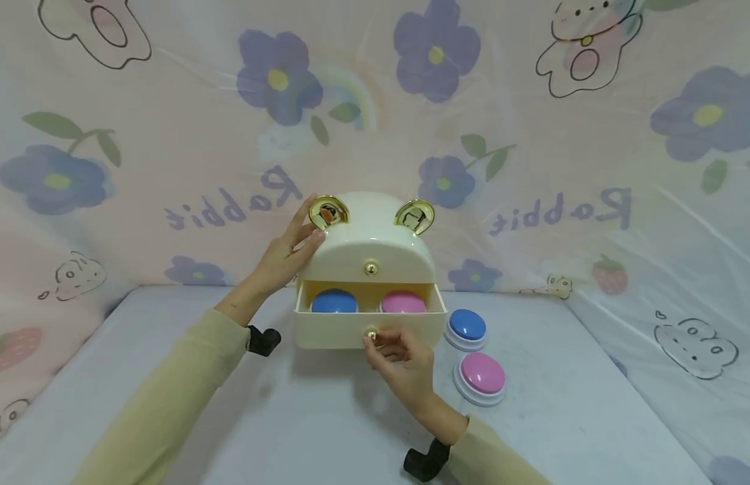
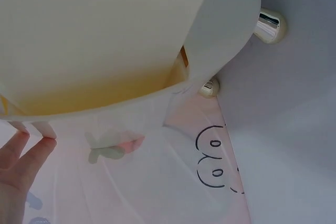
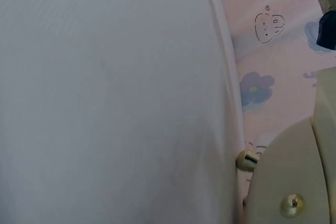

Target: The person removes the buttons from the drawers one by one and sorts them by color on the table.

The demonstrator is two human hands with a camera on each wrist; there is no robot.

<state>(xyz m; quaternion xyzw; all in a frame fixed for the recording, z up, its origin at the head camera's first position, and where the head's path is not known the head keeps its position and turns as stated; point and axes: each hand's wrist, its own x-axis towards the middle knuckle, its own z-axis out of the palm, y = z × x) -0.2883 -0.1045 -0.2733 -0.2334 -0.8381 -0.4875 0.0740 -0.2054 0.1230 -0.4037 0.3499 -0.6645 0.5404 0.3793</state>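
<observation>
The cream box (image 1: 377,250) stands beyond the right hand's grip, facing the wearer; its open drawer (image 1: 329,331) juts toward them, long axis side to side. Left of the grip, the left hand (image 1: 282,261) rests fairly straight fingers on the box. Pink buttons (image 1: 483,372) and blue buttons (image 1: 468,324) sit right of and behind the grip; the right hand (image 1: 406,369) pinches, partly hiding, the gold knob (image 1: 370,333)

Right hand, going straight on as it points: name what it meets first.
Right hand would likely meet the drawer front first, just behind the gold knob it pinches; exact depth is unclear.
</observation>
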